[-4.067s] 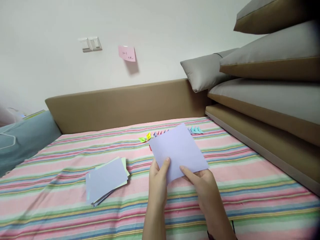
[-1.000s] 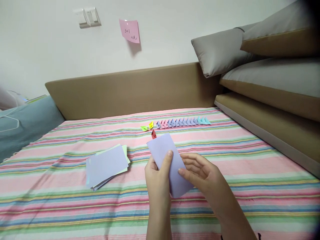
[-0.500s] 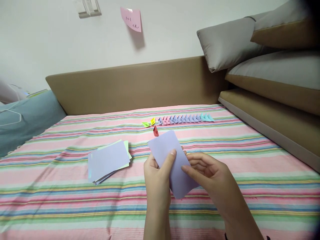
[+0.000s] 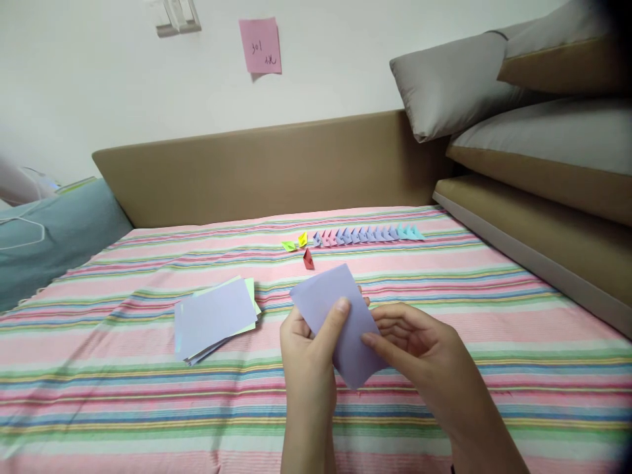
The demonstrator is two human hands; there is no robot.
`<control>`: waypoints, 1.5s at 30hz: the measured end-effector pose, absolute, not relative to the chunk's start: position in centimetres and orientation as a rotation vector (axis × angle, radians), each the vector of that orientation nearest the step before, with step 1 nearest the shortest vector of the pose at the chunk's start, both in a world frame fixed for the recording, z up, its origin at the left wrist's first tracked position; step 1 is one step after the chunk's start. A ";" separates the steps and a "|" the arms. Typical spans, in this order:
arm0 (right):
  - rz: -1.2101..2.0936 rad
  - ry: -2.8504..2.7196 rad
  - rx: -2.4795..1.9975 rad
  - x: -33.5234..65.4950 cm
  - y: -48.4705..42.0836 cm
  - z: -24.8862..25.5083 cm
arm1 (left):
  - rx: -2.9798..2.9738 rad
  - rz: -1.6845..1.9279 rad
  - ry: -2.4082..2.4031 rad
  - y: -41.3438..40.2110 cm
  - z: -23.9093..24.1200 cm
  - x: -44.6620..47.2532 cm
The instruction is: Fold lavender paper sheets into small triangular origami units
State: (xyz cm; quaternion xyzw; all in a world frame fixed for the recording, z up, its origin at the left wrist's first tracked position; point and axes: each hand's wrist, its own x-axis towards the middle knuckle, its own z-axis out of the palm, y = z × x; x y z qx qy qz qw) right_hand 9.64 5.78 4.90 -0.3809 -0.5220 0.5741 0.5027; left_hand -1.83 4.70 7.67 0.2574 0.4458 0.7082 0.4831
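Observation:
A folded sheet of lilac paper [image 4: 340, 316] is held tilted between both hands above the striped cloth. My left hand [image 4: 311, 342] grips it from the left, thumb pressed flat on its face and fingers behind. On its right edge, my right hand [image 4: 415, 342] pinches the paper between thumb and curled fingers. To the left lies a loose stack of lilac and pale green paper [image 4: 217, 319]. Just beyond the held sheet stands a small red folded paper boat [image 4: 309, 259].
A row of small folded paper boats [image 4: 365, 236], lilac, pink and turquoise, runs along the back. Beside it sit a yellow one [image 4: 303, 239] and a lime one [image 4: 289, 245]. Grey-brown cushions [image 4: 538, 145] are piled at right; a brown backrest [image 4: 266, 171] borders the rear.
The paper's lower end has shifted slightly up and its visible face looks shorter. My right hand has moved a little right with the edge. The pink wall note now hangs flatter.

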 end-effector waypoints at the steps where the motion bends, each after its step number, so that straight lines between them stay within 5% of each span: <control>1: 1.385 -1.265 -0.928 9.7 5.8 4.9 | 0.632 1.726 1.099 4.7 7.6 -1.9; 14: 0.957 -1.107 -0.830 9.5 5.0 6.2 | 0.940 1.495 1.252 4.1 7.7 -1.5; 45: 0.959 -1.070 -0.887 9.7 5.2 6.1 | 0.954 1.406 1.260 4.4 7.6 -1.4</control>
